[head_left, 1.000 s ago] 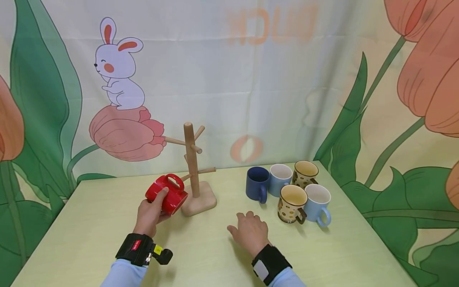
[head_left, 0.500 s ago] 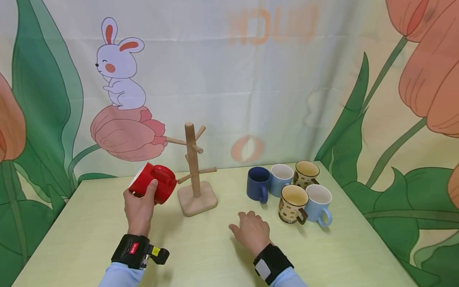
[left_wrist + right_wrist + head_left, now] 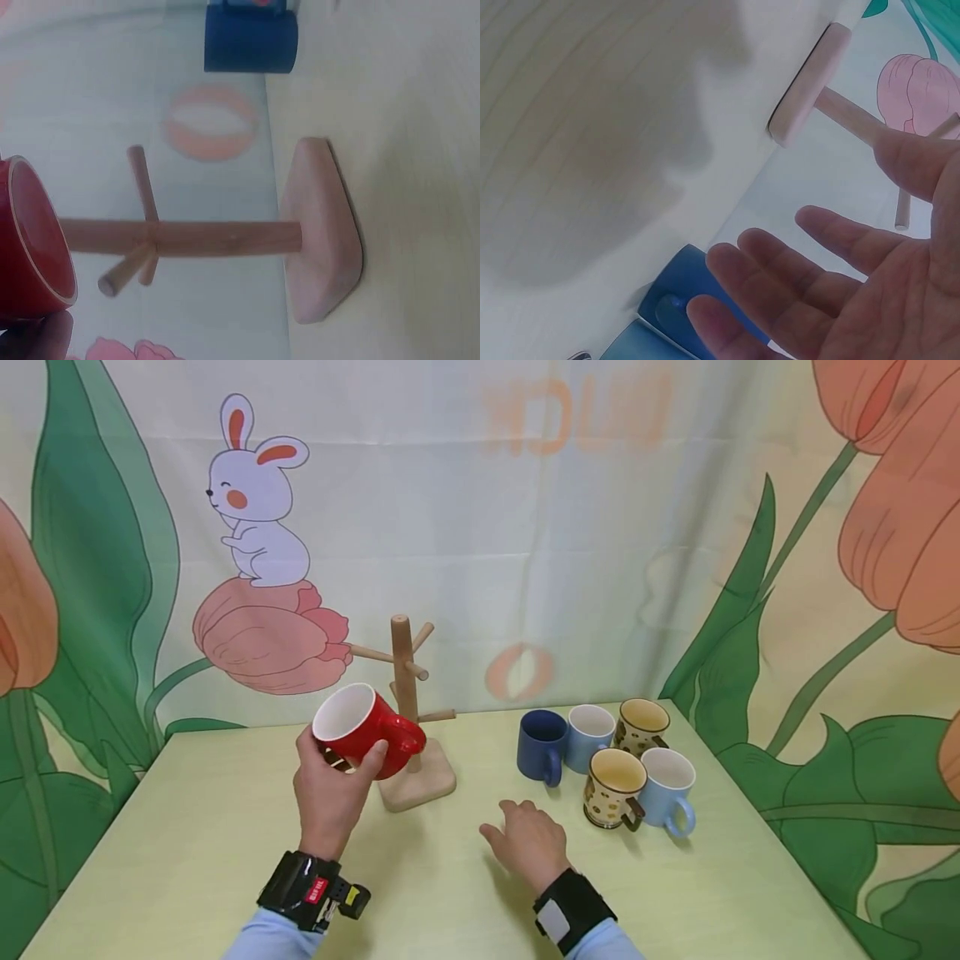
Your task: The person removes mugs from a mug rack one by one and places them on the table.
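Observation:
My left hand [image 3: 330,797] grips a red mug [image 3: 363,739] with a white inside, held tilted above the table. Its mouth faces up and left, and its handle points right, in front of the wooden mug tree [image 3: 405,689]. In the left wrist view, the red mug's base [image 3: 46,225] shows at the left edge, beside the tree's post [image 3: 225,238]. My right hand [image 3: 528,843] is over the table with nothing in it, its fingers relaxed and spread. The right wrist view shows its palm [image 3: 885,300], with a dark blue mug [image 3: 694,289] beyond the fingers.
Several mugs stand grouped at the right: the dark blue mug [image 3: 538,752], light blue mugs, one at the front [image 3: 660,785], and spotted tan mugs, one at the front [image 3: 606,793]. A printed curtain [image 3: 450,527] hangs behind the table [image 3: 195,835].
The red mug has been turned in my left hand's grip from mouth facing lower right to mouth facing up and left. The hand went left, then back right. My right hand has stayed put.

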The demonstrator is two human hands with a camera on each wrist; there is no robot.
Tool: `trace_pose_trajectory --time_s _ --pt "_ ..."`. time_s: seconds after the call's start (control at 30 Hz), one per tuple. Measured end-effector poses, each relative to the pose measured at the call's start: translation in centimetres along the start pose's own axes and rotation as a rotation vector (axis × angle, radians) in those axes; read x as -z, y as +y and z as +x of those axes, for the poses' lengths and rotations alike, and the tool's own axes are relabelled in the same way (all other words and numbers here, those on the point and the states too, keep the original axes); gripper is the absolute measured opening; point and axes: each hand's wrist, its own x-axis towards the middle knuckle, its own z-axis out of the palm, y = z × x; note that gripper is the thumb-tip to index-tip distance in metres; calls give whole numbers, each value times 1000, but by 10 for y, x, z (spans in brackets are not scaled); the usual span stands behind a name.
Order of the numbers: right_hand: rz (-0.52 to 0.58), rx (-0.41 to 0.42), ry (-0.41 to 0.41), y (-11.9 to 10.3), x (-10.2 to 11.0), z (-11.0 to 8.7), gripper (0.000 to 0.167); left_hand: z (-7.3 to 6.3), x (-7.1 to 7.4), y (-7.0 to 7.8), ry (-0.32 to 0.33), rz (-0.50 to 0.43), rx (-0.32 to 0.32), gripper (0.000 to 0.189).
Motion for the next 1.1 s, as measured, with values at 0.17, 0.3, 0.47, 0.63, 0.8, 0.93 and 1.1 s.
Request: trace_pose_trajectory --time_s 0.17,0.3,0.47,0.63,0.8,0.93,1.1 --pt "13 -5 -21 0 2 1 48 -9 -15 2 -85 46 -51 86" --pt "8 1 -18 0 4 1 49 -15 -24 1 -165 95 -66 89" --pt "6 9 -8 1 5 2 52 -21 -34 -2 -248 140 -85 92" --pt "31 5 -16 1 6 5 56 -25 -42 -8 -298 178 -106 94" --pt "54 11 -39 1 8 8 61 -29 -46 -15 -346 205 -136 90" --pt "80 34 -50 1 11 8 58 -31 -48 -19 -376 206 -158 88" --pt "130 75 -75 1 13 7 45 -33 -52 -22 -405 217 -163 89"
